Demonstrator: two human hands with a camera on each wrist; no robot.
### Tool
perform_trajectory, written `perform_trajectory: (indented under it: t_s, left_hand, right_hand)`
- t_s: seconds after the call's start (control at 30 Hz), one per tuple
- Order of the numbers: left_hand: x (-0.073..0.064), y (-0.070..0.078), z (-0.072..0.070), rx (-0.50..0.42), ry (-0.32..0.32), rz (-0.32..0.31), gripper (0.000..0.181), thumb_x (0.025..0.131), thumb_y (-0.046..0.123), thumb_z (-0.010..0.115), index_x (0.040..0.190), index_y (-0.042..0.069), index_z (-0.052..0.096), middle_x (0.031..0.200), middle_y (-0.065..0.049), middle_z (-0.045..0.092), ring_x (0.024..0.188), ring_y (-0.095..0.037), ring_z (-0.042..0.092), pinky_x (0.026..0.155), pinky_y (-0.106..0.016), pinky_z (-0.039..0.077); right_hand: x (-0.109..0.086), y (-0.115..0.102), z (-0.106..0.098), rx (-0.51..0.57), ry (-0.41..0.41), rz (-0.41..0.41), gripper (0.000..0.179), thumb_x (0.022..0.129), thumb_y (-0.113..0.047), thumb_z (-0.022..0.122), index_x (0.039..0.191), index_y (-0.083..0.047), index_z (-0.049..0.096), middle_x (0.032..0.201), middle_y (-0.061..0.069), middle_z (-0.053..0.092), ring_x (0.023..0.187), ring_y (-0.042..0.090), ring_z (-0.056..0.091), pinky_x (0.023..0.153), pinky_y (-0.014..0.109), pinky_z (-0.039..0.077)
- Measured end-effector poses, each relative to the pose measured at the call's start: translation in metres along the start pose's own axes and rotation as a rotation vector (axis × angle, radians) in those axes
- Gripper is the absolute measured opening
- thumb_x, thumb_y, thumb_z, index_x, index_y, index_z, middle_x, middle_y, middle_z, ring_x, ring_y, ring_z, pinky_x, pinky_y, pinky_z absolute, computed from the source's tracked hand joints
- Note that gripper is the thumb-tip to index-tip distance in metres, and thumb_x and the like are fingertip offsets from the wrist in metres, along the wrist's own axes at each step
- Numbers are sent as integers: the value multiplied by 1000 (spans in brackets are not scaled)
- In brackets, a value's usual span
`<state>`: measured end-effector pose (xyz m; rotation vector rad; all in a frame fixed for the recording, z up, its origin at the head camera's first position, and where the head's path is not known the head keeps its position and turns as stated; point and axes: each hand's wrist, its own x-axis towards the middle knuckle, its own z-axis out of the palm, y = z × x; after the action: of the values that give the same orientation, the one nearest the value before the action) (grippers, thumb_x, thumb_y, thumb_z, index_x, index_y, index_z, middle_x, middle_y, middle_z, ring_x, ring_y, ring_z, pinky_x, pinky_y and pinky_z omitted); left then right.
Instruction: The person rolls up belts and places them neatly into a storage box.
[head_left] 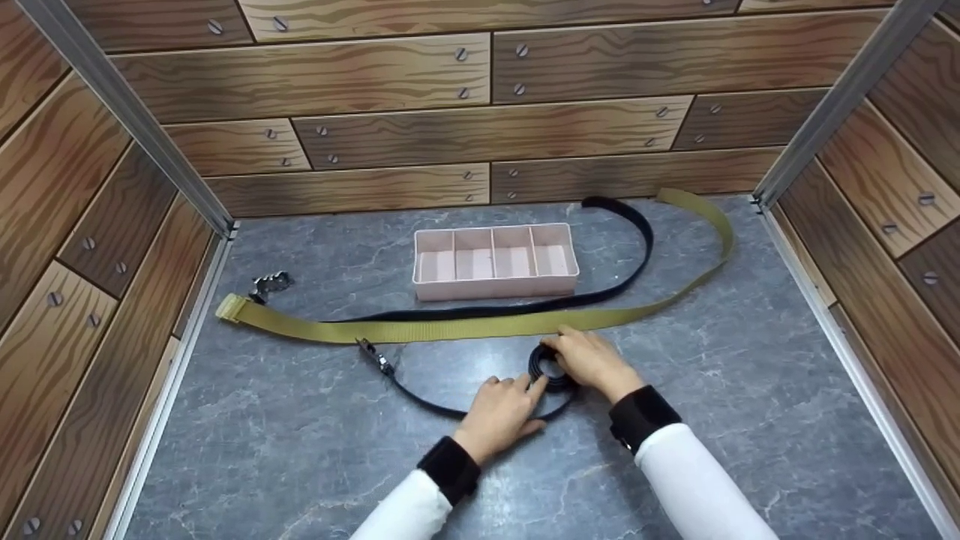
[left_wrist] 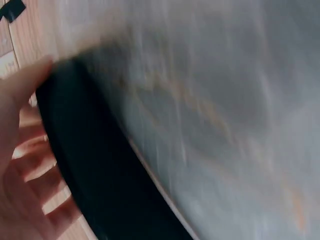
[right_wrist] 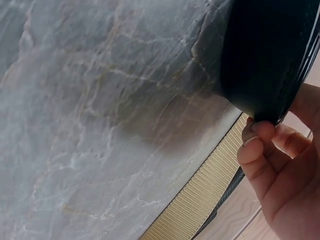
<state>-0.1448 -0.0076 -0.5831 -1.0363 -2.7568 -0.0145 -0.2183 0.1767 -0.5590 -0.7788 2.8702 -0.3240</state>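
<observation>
A narrow black belt is partly rolled into a coil on the floor. Its loose length curves left to a metal buckle. From the left, my left hand holds the belt close to the coil; in the left wrist view its fingers sit behind the broad black band. My right hand grips the coil's right side. Bent fingertips of that hand pinch the lower edge of the band in the right wrist view. The left wrist view is blurred.
Beyond the hands, an olive webbing belt stretches across the grey marbled floor. Behind it lies another black belt, with a metal buckle at the left. A pale pink box with several compartments stands farther back. Wood-patterned walls enclose the floor.
</observation>
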Motion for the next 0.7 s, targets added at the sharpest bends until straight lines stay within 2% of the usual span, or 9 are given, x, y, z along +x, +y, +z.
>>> perform_trajectory:
  t_s: [0.1,0.23,0.33,0.47,0.6,0.7]
  left_hand:
    - [5,3,6,15,69,-24,64,75,52,66,124,13,53,97,-1,58,71,-17,60,59,-33,47]
    - [9,-6,12,17,117,-22,54,77,41,68,124,17,55,91,-2,59,64,-16,58,55,-31,47]
    - [11,-12,14,3,135,-3,48,79,36,66,123,21,57,87,-2,57,61,-17,56,53,-30,48]
    - [15,-14,12,-29,117,8,40,81,32,65,120,23,60,85,-2,56,65,-18,57,55,-31,48]
    - [21,-12,9,-42,109,-27,25,87,30,59,107,17,67,81,0,59,70,-18,59,57,-31,47]
    - [25,-9,8,-64,110,-53,21,91,29,54,97,15,69,78,2,60,70,-17,60,57,-31,45]
  right_hand:
    - [0,2,1,5,-14,-3,35,86,-9,59,121,-14,59,108,10,53,87,33,57,75,47,45]
    - [-1,3,2,-14,-41,-18,38,87,-5,57,121,-20,59,106,5,51,83,28,55,73,44,45]
    - [-2,2,2,-39,-41,-52,43,82,1,59,119,-22,61,98,1,48,75,23,52,68,40,45]
    - [-3,5,2,-16,-28,-100,44,81,1,61,118,-23,62,92,0,46,71,19,49,63,38,43]
    - [-5,9,1,99,17,-83,34,84,-5,61,117,-14,62,99,7,53,83,27,54,72,43,45]
    - [-8,11,2,176,46,2,30,84,-9,63,114,-6,62,109,15,57,101,35,53,86,48,41]
